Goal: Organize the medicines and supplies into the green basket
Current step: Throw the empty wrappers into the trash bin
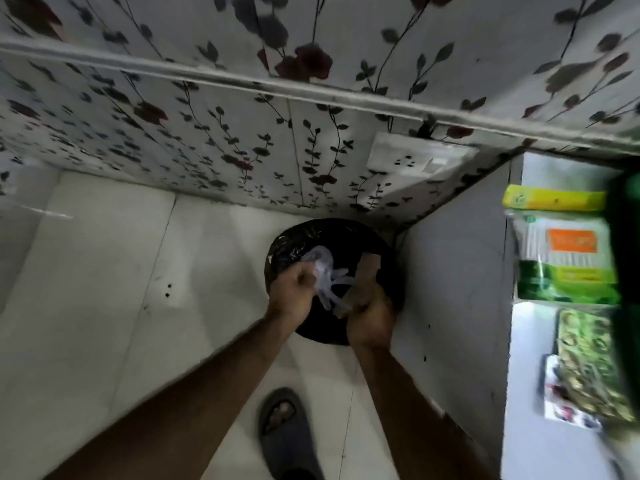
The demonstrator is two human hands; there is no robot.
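Observation:
Both my hands hang over a black-lined bin (377, 244) on the floor. My left hand (292, 292) grips a crumpled translucent glove (329, 278) whose fingers dangle over the bin. My right hand (372, 318) holds a piece of brown cardboard (363, 282) above the bin's right side. At the right edge a dark green shape (623, 237), probably the green basket, is only partly in view on the counter. Beside it lie a yellow box (554, 199), a green-and-orange packet (568, 258) and a greenish blister strip (592, 368).
A grey counter side (453, 271) rises directly right of the bin. A floral-papered wall with a white socket plate (415, 155) stands behind it. My foot in a dark sandal (284, 434) rests on the pale tiled floor (104, 289). A small printed packet (561, 407) lies on the counter.

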